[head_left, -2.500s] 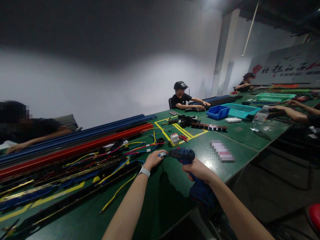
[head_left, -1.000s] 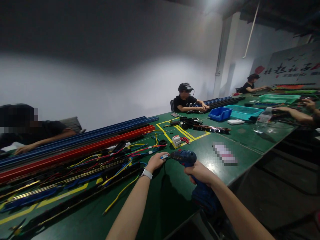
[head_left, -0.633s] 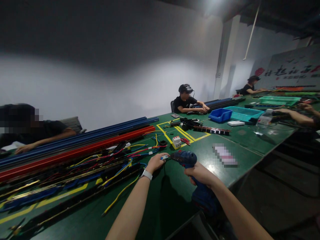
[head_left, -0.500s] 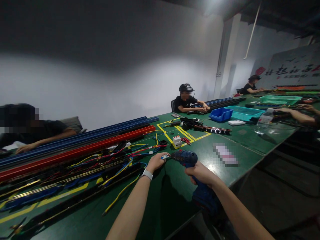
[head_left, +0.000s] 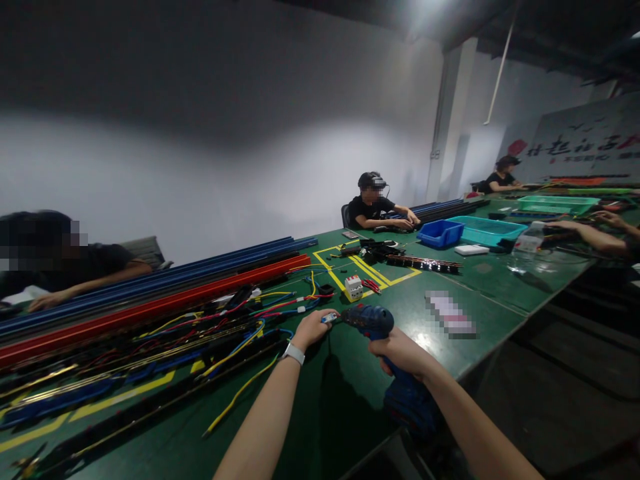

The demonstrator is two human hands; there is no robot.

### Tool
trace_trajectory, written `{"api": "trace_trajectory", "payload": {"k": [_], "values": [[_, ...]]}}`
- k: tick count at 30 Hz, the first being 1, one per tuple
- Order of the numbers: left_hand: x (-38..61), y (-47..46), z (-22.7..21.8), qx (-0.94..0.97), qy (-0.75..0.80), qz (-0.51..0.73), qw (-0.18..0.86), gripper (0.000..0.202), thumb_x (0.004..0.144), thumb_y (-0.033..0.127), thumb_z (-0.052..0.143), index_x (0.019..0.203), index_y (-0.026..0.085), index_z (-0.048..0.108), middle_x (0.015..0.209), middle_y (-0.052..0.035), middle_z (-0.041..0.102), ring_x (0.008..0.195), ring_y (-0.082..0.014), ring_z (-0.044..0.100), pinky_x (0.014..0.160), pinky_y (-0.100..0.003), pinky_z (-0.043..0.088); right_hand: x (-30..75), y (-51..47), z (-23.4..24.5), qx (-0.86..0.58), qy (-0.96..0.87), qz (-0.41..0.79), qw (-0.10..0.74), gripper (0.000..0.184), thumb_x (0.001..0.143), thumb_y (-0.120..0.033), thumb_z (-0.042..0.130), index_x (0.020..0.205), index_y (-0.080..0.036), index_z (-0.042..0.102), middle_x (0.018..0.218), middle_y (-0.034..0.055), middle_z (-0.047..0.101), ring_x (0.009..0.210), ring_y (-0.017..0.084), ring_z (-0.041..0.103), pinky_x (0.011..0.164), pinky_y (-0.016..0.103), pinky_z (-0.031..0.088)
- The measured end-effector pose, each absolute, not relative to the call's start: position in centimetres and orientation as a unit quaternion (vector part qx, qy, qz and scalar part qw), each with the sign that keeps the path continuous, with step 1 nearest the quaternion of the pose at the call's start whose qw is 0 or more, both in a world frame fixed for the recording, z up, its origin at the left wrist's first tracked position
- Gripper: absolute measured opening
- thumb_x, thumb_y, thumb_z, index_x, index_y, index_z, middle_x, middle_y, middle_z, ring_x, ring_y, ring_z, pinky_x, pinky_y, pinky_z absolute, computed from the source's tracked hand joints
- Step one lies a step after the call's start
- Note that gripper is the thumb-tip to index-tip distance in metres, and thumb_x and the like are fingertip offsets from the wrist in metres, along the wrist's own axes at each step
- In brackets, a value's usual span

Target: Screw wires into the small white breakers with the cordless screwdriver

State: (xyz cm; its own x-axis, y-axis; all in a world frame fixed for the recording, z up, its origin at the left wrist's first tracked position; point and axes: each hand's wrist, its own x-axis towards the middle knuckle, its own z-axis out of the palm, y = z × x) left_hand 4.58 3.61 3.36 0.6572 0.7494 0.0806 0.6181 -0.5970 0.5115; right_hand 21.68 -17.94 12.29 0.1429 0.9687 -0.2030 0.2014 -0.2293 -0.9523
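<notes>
My right hand (head_left: 403, 353) is wrapped round the grip of a blue cordless drill (head_left: 373, 321) whose nose points left, over the green table (head_left: 345, 400). My left hand (head_left: 311, 328), a white watch on its wrist, pinches a small blue-and-white part (head_left: 329, 317) right at the drill's tip. Loose blue, yellow and red wires (head_left: 240, 333) lie just left of that hand. A white circuit breaker (head_left: 353, 288) stands a little beyond the drill.
Long red and blue rails (head_left: 150, 297) run along the table's far left. Yellow tape marks a square (head_left: 367, 267) holding black parts. Blue bin (head_left: 440, 233) and teal trays sit farther right. Other people sit at the left (head_left: 75, 267), at the far side (head_left: 373, 203) and at the right.
Both hands, the drill and the small part keep the same hold. The view has shifted slightly, so everything sits a touch lower in the picture.
</notes>
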Motion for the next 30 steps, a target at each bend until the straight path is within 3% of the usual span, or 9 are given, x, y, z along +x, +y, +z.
{"api": "trace_trajectory", "payload": {"k": [14, 30], "values": [[4.51, 3.66, 3.15, 0.881, 0.388, 0.147, 0.229, 0.047, 0.08, 0.022, 0.056, 0.124, 0.036, 0.061, 0.122, 0.0018, 0.065, 0.111, -0.0192, 0.059, 0.096, -0.029, 0.043, 21.91, -17.69, 11.58, -0.624, -0.459, 0.469, 0.425, 0.019, 0.066, -0.015, 0.055, 0.083, -0.018, 0.049, 0.043, -0.009, 0.043, 0.036, 0.01, 0.045, 0.038, 0.02, 0.031], [4.53, 3.5, 3.6, 0.868, 0.4, 0.149, 0.253, 0.048, 0.077, 0.019, 0.056, 0.122, 0.033, 0.064, 0.12, 0.0023, 0.067, 0.111, -0.0204, 0.06, 0.098, -0.029, 0.044, 21.81, -17.65, 11.55, -0.628, -0.47, 0.464, 0.412, 0.012, 0.067, -0.017, 0.054, 0.077, -0.019, 0.048, 0.041, -0.0076, 0.045, 0.036, 0.01, 0.046, 0.039, 0.02, 0.031]]}}
